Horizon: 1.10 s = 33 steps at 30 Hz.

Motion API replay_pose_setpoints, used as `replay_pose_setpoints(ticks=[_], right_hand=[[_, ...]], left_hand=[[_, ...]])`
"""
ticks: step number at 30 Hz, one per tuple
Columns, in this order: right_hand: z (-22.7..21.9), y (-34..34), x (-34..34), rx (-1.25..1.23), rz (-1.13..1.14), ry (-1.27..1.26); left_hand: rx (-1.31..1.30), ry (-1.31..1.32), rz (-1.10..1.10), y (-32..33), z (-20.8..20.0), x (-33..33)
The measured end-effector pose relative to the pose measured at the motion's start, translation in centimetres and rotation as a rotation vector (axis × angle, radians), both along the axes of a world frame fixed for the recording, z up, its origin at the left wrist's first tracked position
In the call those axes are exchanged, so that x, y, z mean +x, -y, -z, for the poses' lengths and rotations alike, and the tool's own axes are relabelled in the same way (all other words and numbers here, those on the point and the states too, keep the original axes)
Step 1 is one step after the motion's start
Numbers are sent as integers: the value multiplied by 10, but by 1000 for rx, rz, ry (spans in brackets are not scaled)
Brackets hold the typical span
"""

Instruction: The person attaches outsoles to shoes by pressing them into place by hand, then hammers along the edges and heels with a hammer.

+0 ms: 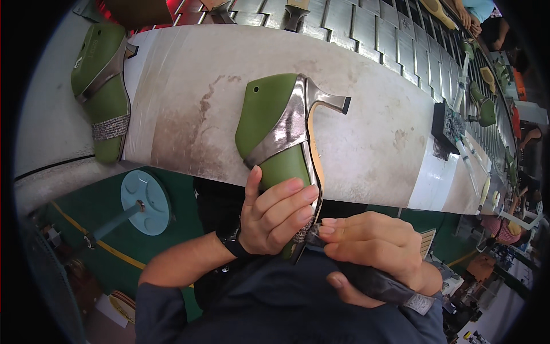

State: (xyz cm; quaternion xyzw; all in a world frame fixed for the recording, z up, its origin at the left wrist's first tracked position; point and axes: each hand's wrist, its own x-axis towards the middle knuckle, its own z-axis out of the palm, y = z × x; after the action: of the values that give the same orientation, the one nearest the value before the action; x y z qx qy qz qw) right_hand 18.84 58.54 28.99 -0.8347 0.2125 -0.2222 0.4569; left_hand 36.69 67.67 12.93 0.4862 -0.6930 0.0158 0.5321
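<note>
In my left hand (281,212) is a heeled sandal (289,126) built on a green shoe last (266,100). It is tilted, with its slim metallic heel pointing right and its toe down toward me. My left fingers wrap around the front, over a glittery toe strap that is partly hidden. My right hand (372,246) is closed around a dark hand tool (421,304) with a worn pale end; its exact kind does not show. Its other end and my right fingertips meet the sole edge near the toe. On the bench's left lies another sandal on a green last (106,86).
A stained pale workbench (189,114) runs across in front of me. Behind it is a metal slat conveyor (366,34) carrying several shoes. At the right stands a black box (447,123) with brushes. A round light-blue stool (145,202) stands lower left. Other people work at far right.
</note>
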Motion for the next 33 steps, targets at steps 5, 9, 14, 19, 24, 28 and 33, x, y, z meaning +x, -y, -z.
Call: replay_pose_setpoints(ticks=[5,9,14,19,24,28,33], right_hand=[[3,-25,2,-58,-23,16],[8,-50,-2,-69,-2,29],[3,-32,-18,242,49,33],[6,-23,-14,236,201,91],[5,-3,-13,368,222,24],[-5,27,-8,619,219,-118],[-6,51,3,864,291,-132]], left_hand=[[37,135,25,-4,-1,7],[46,130,26,-6,-1,6],[17,-19,-40,-2,2,-2],[13,-31,-40,-2,0,-5],[-17,-34,-36,1,7,-9],[-42,-32,-37,1,12,-8],[-62,-17,-38,5,15,-6]])
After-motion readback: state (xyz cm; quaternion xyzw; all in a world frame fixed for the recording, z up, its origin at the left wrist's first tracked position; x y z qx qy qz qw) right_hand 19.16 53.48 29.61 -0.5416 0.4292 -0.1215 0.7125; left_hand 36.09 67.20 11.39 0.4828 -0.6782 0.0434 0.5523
